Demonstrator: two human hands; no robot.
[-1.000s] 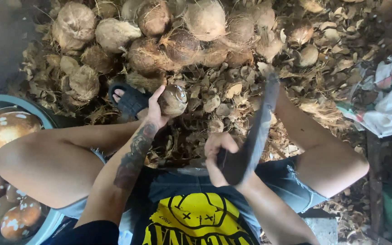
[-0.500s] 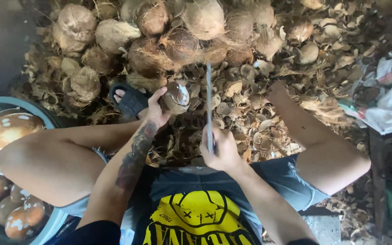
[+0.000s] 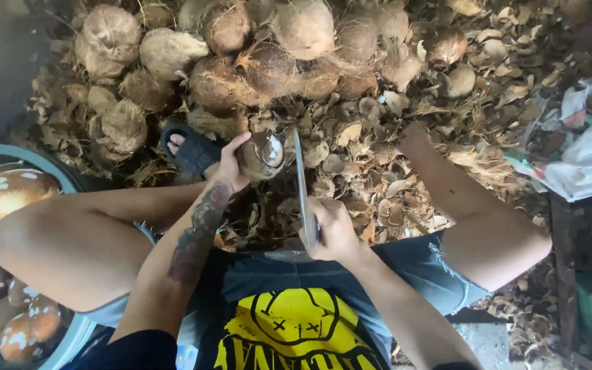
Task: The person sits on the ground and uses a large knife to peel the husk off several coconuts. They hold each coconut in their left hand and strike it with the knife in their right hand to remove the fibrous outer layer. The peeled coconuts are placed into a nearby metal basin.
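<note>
Head view, looking down between our knees: biggest thing is the pile of husked coconuts (image 3: 268, 48) along the top, sitting past a carpet of shell and husk scraps (image 3: 392, 157), so fresh stock is within reach and waste falls where we work. At left, a blue-rimmed tub (image 3: 8, 161) holds peeled brown coconuts (image 3: 8, 195) wet with water, beside our left knee, likely so done pieces drop in without a stretch. A black sandal (image 3: 193, 151) on our left foot is planted just behind the work. Our left hand (image 3: 231, 168) is wrapped around a small coconut (image 3: 262, 154), fingers closed on its left side, holding it out over the scraps, away from our legs. Our right hand (image 3: 334, 229) is clamped on the handle of a long cleaver (image 3: 301, 185), blade edge-on to the camera and upright, tip just beside the coconut on its right; we can't tell if it touches. Versus a second ago: the cleaver was swung out right, flat face showing, well apart from the nut; half a second ago it was already edge-on nearby. Now it sits closer, and the coconut is tilted up slightly with a pale patch showing.
</note>
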